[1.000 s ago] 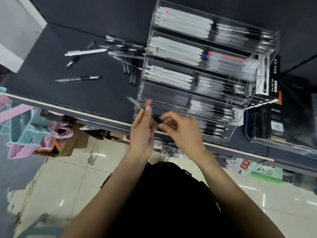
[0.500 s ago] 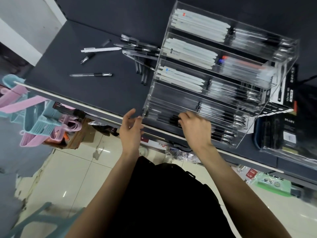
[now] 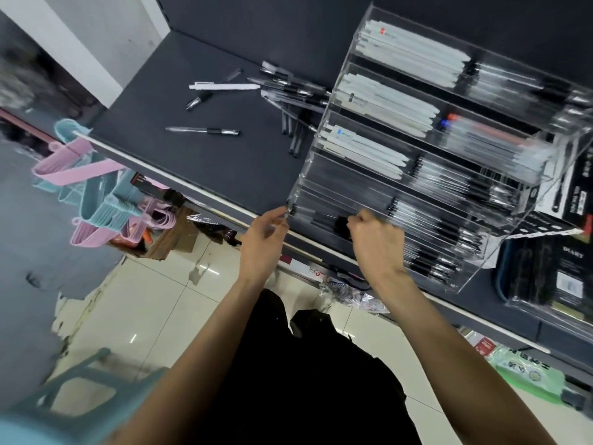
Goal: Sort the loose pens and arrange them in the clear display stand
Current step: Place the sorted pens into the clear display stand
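At the far left, pink and blue plastic hangers (image 3: pixel 93 194) are seen hanging below the near edge of the dark shelf (image 3: pixel 199 168). On the shelf, left of the stand, loose pens are spread: a white pen (image 3: pixel 224 86) lies farthest, a black pen (image 3: pixel 200 100) just nearer, and a clear pen with a black grip (image 3: pixel 202 130) lies alone nearer still. A heap of loose dark pens (image 3: pixel 290 94) is piled against the left wall of the clear display stand (image 3: pixel 324 123).

The left hand (image 3: pixel 261 244) is raised at the stand's near left corner; its fingertips are brought together at that corner edge, the fingers lightly curled, and whether a pen end is pinched there cannot be told.

The right hand (image 3: pixel 377 244) is placed at the front of the lowest tier, its fingers curled down onto the black pens in the bottom tray (image 3: pixel 324 220); it cannot be told whether one is actually gripped.

In the stand, white pens (image 3: pixel 391 101) are stacked in the left compartments of the upper three tiers, and clear-barrelled pens (image 3: pixel 475 184) fill the right compartments. To the right of the stand, black diary boxes (image 3: pixel 558 277) are stood on the shelf.
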The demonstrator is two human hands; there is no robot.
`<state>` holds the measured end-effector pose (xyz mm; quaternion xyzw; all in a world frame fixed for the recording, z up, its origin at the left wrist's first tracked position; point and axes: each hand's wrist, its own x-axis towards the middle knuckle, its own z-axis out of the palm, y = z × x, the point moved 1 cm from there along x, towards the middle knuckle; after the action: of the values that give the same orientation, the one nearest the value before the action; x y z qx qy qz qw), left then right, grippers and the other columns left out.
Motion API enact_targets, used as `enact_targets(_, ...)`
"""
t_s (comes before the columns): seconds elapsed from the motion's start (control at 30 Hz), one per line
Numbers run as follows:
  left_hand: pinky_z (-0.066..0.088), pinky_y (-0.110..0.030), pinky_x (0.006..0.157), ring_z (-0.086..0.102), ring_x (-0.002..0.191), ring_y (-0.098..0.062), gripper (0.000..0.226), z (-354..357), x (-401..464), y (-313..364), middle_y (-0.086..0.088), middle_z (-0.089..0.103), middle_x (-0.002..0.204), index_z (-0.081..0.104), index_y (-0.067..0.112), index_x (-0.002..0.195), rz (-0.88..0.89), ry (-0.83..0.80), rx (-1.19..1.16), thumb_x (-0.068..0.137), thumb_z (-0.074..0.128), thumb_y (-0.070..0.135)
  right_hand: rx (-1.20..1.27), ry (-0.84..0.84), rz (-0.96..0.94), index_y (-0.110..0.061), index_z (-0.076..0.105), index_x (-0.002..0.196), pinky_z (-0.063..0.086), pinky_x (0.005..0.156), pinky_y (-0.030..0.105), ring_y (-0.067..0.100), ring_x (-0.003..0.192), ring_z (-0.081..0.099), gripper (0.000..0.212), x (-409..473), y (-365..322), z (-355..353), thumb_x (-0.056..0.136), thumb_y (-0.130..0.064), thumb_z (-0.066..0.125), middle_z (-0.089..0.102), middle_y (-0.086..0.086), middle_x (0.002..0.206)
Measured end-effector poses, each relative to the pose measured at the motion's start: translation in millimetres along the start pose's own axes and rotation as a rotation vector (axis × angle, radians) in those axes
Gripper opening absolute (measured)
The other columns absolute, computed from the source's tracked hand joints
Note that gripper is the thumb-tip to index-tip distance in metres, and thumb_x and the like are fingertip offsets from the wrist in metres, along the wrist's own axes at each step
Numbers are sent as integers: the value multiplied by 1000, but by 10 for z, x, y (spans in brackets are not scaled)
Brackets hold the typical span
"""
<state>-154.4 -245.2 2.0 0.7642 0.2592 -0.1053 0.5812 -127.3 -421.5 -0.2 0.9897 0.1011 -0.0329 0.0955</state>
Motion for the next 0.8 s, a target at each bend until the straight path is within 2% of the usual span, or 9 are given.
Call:
enact_targets(0.07, 48, -26, 84, 62, 94, -11, 27, -39, 2, -10, 6, 63, 110, 60, 27, 121, 20, -29, 5, 96, 51, 23, 5, 0, 32, -15, 68, 58, 26, 39, 17, 17, 35, 53, 17, 11, -20, 17, 66, -13, 83, 62, 0, 63)
enact_targets(0.13, 50, -21, 75, 63, 81, -4, 24, -122, 31, -19, 6, 64, 103, 61, 26, 118, 46, -69, -18, 96, 52, 20, 3, 1, 82, -13, 68, 57, 23, 40, 16, 17, 32, 52, 23, -1, -63, 19, 71, -24, 82, 62, 1, 63)
enact_targets(0.2, 50, -18, 67, 61, 69, 2, 22, -259, 108, -14, 6, 65, 98, 63, 27, 112, 60, -90, -84, 95, 53, 17, 6, -5, 151, -13, 67, 57, 22, 41, 14, 17, 30, 50, 23, 9, -109, 9, 65, -24, 86, 60, 0, 57)
enact_targets(0.33, 52, -22, 70, 62, 69, -1, 19, -649, 457, 70, 4, 66, 95, 67, 26, 104, 78, -173, -142, 94, 54, 16, 32, 22, 291, -15, 65, 57, 24, 43, 16, 18, 30, 49, 25, 73, -185, -14, 56, -14, 90, 57, -2, 51)
enact_targets(0.5, 49, -14, 67, 61, 69, 0, 21, -1122, 969, 260, 6, 66, 92, 65, 20, 105, 225, -258, -91, 96, 50, 10, 171, 400, 337, -16, 68, 71, 25, 44, 15, 18, 38, 52, 12, 36, -612, -327, 83, -19, 69, 62, -2, 63)
enact_targets(0.57, 49, -16, 74, 62, 76, 0, 19, -1317, 1211, 315, 10, 67, 89, 65, 21, 106, 331, -236, -14, 96, 51, 13, 291, 509, 292, -17, 70, 82, 31, 41, 16, 16, 43, 54, 16, 172, -940, -526, 90, -23, 58, 64, -3, 67)
enact_targets(0.67, 46, -23, 85, 62, 89, -12, 20, -1643, 1676, 343, 8, 67, 93, 64, 22, 108, 605, -144, 258, 92, 56, 14, 458, 507, 192, -18, 70, 98, 48, 44, 24, 16, 57, 62, 21, 577, -1438, -611, 89, -23, 52, 68, -3, 77)
enact_targets(0.73, 39, -27, 85, 58, 89, -26, 24, -1830, 2039, 314, -1, 66, 96, 65, 16, 109, 793, -28, 549, 86, 61, 9, 509, 422, 143, -17, 68, 106, 54, 57, 28, 20, 76, 64, 23, 906, -1707, -514, 86, -19, 57, 68, 0, 90)
enact_targets(0.8, 39, -32, 85, 55, 88, -34, 29, -1967, 2378, 283, -10, 64, 99, 66, 14, 110, 864, 20, 750, 81, 66, 9, 517, 300, 134, -14, 65, 114, 56, 77, 37, 27, 97, 60, 32, 1256, -1894, -386, 82, -15, 66, 65, 6, 106)
